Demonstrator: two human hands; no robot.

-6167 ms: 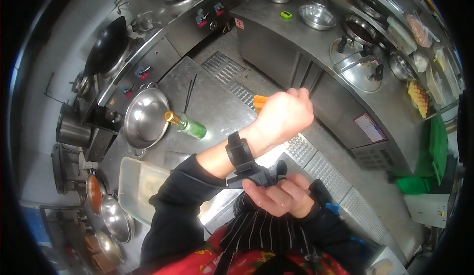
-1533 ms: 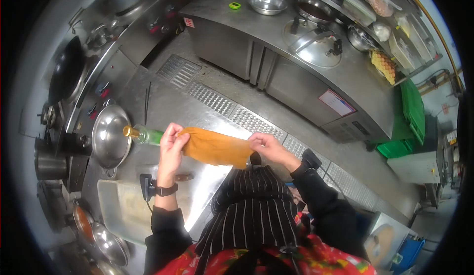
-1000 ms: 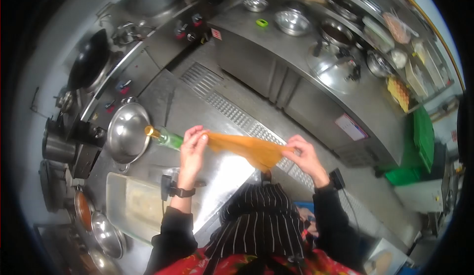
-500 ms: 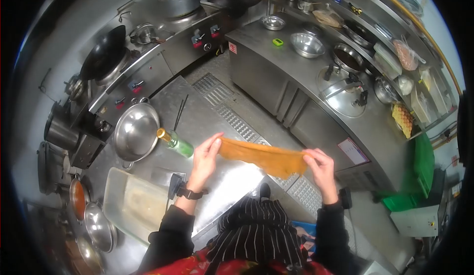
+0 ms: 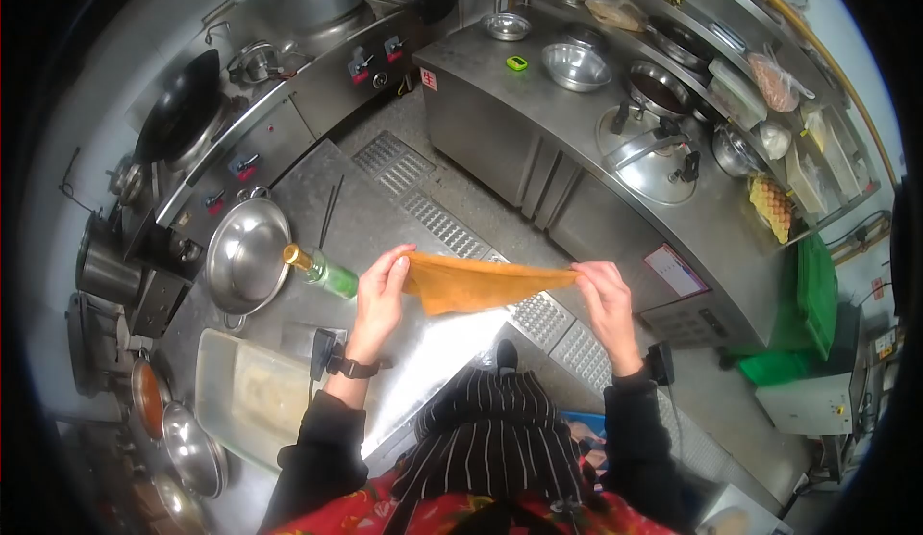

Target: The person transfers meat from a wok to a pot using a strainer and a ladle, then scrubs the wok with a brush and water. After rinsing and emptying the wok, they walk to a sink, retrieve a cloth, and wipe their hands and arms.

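Observation:
An orange-brown cloth [image 5: 471, 283] is stretched in the air between my two hands, above the front edge of the steel table. My left hand [image 5: 381, 297] pinches its left corner, and my right hand [image 5: 606, 297] pinches its right end. The cloth hangs deeper on the left side and narrows to a thin edge at the right. Just left of my left hand, a green glass bottle [image 5: 327, 273] with a gold cap stands on the table.
On the steel table [image 5: 370, 203] are a two-handled metal pan [image 5: 248, 258], a pair of chopsticks [image 5: 332, 210] and a plastic tub [image 5: 216, 381]. A steel counter [image 5: 481, 78] with bowls and a glass lid [image 5: 649, 155] stands across a floor grate [image 5: 447, 227]. A green bin [image 5: 812, 295] is at the right.
Both hands have shifted slightly left and up in view with the cloth. Its hanging part now lies more to the left, and the right side is narrower. The whole view has shifted too.

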